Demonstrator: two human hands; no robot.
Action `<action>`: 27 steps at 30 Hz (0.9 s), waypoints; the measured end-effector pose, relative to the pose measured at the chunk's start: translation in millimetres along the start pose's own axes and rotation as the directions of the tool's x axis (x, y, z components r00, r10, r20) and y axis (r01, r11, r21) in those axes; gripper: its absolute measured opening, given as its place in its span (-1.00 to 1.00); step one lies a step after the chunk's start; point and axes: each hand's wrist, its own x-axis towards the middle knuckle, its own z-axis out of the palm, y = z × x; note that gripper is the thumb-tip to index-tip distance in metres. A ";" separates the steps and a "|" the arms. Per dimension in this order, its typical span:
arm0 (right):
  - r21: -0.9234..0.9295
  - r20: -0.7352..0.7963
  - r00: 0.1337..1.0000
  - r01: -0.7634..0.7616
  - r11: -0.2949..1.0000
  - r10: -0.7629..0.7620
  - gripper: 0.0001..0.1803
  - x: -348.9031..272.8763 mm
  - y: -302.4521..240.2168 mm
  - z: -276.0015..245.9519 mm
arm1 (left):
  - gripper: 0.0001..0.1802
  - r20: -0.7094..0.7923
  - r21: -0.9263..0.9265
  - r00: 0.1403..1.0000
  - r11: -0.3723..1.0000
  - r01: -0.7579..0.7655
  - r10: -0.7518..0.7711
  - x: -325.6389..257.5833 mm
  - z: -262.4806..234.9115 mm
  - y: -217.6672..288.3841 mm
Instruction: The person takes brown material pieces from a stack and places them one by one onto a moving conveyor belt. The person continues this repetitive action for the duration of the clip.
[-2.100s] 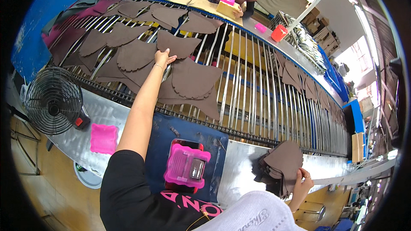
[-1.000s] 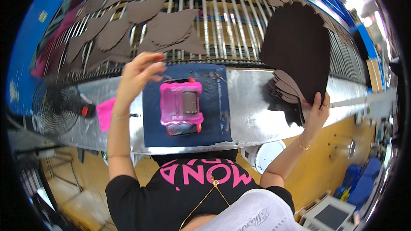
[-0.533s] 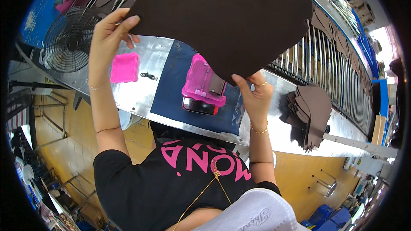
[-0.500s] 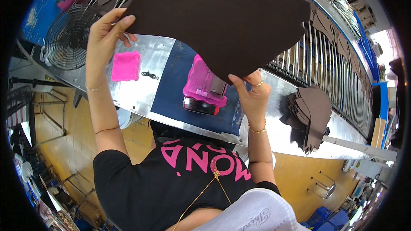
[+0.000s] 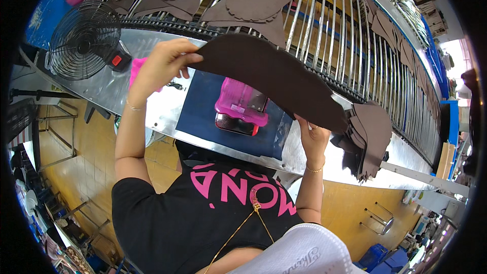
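Wearing a plain black T-shirt (image 5: 167, 218) at lower centre of the frame, with short sleeves ending above the elbows and bold pink lettering (image 5: 223, 190), upside down, across the chest. Over it, a fine gold-coloured necklace (image 5: 238, 227) running to a V with a small flower-shaped pendant (image 5: 256, 205); a thin bracelet (image 5: 133, 106) below the left hand (image 5: 165, 66), a thicker gold-coloured bracelet (image 5: 314, 169) below the right hand (image 5: 314, 139). At bottom edge, right of centre, a whitish curved brim (image 5: 299, 246) with stitched rim and grey script.
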 end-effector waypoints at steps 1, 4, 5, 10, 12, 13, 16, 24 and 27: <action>-0.020 -0.004 0.999 -0.045 0.999 0.045 -0.80 -13.5 11.6 -2.9 | -0.93 0.014 0.026 0.995 0.995 -0.097 0.097 5.8 10.0 -3.9; 0.012 -0.051 0.969 -0.243 0.970 0.243 -0.81 -46.1 29.8 -21.0 | -0.91 0.126 0.023 0.988 0.995 -0.098 0.095 19.8 36.4 14.9; 0.072 -0.047 0.934 -0.352 0.933 0.355 -0.83 -56.0 30.1 -34.3 | -0.91 0.179 0.026 0.970 0.985 -0.171 0.163 27.7 45.0 24.3; 0.186 -0.327 0.841 -0.390 0.902 0.431 -0.88 -83.0 52.0 -88.5 | -0.85 0.301 0.095 0.820 0.840 -0.535 0.488 42.8 76.8 45.3; 0.216 -0.363 0.820 -0.388 0.896 0.443 -0.95 -87.4 40.6 -122.7 | -0.86 0.366 0.110 0.763 0.789 -0.604 0.533 49.5 92.7 56.6; 0.247 -0.473 0.773 -0.343 0.906 0.422 -0.93 -87.8 40.7 -129.8 | -0.87 0.442 0.141 0.749 0.787 -0.601 0.493 50.2 98.8 63.1; 0.207 -0.566 0.734 -0.314 0.926 0.375 -0.86 -74.8 21.4 -157.9 | -0.71 0.500 0.037 0.690 0.784 -0.620 0.523 65.9 113.3 77.9; 0.071 -0.409 0.810 -0.430 0.900 0.420 -0.80 -28.2 24.7 -186.4 | -0.68 0.375 -0.333 0.825 0.892 -0.305 0.422 138.0 118.1 137.4; 0.175 -0.438 0.769 -0.435 0.883 0.465 -0.76 -19.4 42.5 -180.8 | -0.68 0.323 -0.335 0.898 0.923 -0.187 0.299 161.6 128.2 108.7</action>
